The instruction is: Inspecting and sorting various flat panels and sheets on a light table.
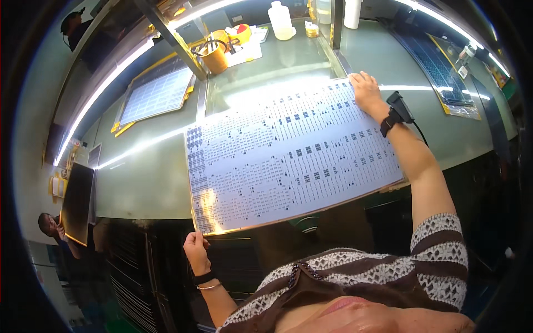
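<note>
A large, thin white panel [288, 161] covered in rows of small dark patterns lies tilted on the worktable, its near edge reaching past the table's front. My left hand [196, 252] pinches the panel's near left corner between thumb and fingers. At the far right corner, my right hand [366, 93] is closed over the panel's edge, with the fingers lying on top. Warm light glares off the panel's left end, and its underside is hidden. A black device is strapped to my right wrist, while a black band and a bracelet circle the left one.
Behind the panel is a lit glass surface [266, 69]. Yellow tape rolls [214, 58] and a white bottle [281, 21] stand at the back. A patterned sheet [158, 94] lies left, dark sheets [444, 72] lie right. At far left, a person holds a dark panel [79, 202].
</note>
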{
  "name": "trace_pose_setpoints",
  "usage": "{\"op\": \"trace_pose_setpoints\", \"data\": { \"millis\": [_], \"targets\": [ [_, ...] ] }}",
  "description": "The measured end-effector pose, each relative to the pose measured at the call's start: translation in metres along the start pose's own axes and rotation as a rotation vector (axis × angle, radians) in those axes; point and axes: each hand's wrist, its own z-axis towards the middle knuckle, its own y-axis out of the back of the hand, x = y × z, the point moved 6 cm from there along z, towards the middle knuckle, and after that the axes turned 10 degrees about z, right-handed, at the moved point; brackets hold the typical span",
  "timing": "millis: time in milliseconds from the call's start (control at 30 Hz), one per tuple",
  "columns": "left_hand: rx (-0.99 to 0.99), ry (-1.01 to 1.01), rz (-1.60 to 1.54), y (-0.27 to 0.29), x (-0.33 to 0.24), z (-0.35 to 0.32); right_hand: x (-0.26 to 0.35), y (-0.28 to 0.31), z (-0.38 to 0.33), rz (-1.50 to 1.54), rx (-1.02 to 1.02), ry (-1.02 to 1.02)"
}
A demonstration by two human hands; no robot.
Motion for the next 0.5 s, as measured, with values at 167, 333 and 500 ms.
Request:
{"op": "trace_pose_setpoints", "data": {
  "millis": [167, 333, 500],
  "targets": [
    [-0.386, -0.681, 1.0, -0.002, -0.086, -0.009, -0.001, 0.001, 0.003, 0.118, -0.049, -0.001],
    [0.016, -0.87, 1.0, -0.088, -0.121, 0.103, 0.002, 0.004, 0.001, 0.21, -0.071, -0.044],
    [-0.107, -0.61, 1.155, -0.128, -0.161, 0.212, 0.0, 0.002, -0.001, 0.175, 0.028, -0.104]
  ]
}}
